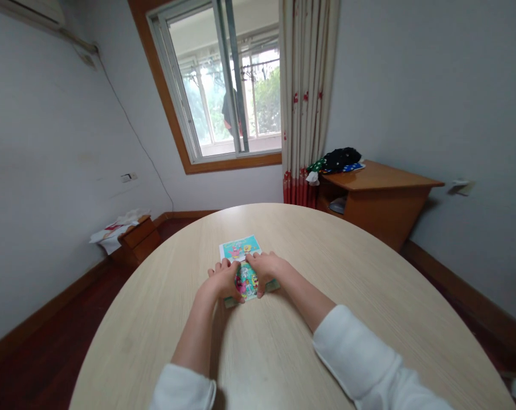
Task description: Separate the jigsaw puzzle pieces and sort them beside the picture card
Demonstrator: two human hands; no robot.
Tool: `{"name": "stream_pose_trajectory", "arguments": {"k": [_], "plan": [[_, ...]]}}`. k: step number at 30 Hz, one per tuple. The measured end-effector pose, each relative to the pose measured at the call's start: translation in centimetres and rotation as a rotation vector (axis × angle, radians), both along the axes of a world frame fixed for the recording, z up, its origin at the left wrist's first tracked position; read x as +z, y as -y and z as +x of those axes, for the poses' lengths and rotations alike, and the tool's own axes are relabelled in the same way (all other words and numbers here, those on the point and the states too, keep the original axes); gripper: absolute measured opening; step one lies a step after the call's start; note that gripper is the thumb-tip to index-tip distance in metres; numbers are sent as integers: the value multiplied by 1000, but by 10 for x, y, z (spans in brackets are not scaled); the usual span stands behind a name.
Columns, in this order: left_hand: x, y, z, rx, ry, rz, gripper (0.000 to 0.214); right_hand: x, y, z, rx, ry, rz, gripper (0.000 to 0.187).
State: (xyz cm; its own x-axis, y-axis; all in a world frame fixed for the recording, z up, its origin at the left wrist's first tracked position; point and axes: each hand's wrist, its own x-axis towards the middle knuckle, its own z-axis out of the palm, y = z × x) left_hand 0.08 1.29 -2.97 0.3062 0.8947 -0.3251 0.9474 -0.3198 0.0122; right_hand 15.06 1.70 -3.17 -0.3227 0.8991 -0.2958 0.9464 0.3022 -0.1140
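Observation:
My left hand (pixel 224 280) and my right hand (pixel 267 267) are close together near the middle of a round table. Between them is a small teal sheet with colourful cartoon figures (pixel 247 280), its sides gripped by the thumbs and fingers of both hands. Just behind it lies a teal cartoon picture with a pale border (pixel 240 246). Whether the two are parts of one booklet or separate pieces, I cannot tell. Some greenish edges stick out beneath both hands, and the hands cover the rest.
The round pale wood table (pixel 309 353) extends around my forearms. Beyond its right rear edge stands a wooden desk (pixel 381 176) with a pile of dark cloth (pixel 342 160). At the left is a low wooden cabinet (pixel 140 236) with white items on top. A curtain (pixel 304 102) hangs beside the window.

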Motion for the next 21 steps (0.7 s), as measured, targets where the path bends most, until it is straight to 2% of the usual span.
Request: {"name": "stream_pose_trajectory", "arguments": {"k": [9,17,21], "plan": [[5,9,8,21,18,18,99,7,5,-1,14,-4,-21,117],[4,10,10,21,50,24,103,-1,0,1,27,2,22,110],[3,10,12,23,49,31,103,1,2,0,56,5,53,99]]}}
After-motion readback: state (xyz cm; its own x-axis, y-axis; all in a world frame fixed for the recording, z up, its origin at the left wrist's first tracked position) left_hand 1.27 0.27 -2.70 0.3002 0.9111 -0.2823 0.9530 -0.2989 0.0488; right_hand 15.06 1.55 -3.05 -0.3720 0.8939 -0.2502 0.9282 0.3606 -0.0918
